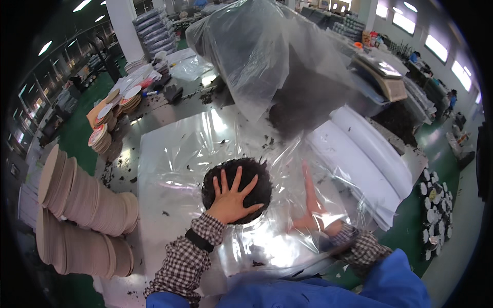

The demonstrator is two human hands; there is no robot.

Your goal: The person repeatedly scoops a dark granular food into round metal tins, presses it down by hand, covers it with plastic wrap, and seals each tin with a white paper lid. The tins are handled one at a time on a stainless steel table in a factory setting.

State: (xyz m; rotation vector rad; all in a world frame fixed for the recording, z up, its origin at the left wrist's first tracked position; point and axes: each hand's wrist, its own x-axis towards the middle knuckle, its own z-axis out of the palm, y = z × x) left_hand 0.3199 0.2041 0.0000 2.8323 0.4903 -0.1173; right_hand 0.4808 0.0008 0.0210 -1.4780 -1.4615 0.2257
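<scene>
My left hand (232, 201) lies flat with fingers spread on a round, dark pad of loose-looking black material (251, 170). The pad sits on clear plastic film (169, 154) laid over the shiny metal table (122, 156). To the right, my right hand (314, 213) is stretched out, its thumb apart from the straight fingers. Glossy film covers it, at least in part, so its outline is partly blurred by glare. No object shows in either hand. Black crumbs are scattered around the pad and along the table's left side.
Two tall stacks of beige discs (84, 197) lean at the left edge, with smaller disc stacks (100, 137) behind. A heap under a clear plastic sheet (251, 56) rises at the back. Rolled white sheeting (372, 154) lies right. Several white-ended pieces (435, 210) sit low at far right.
</scene>
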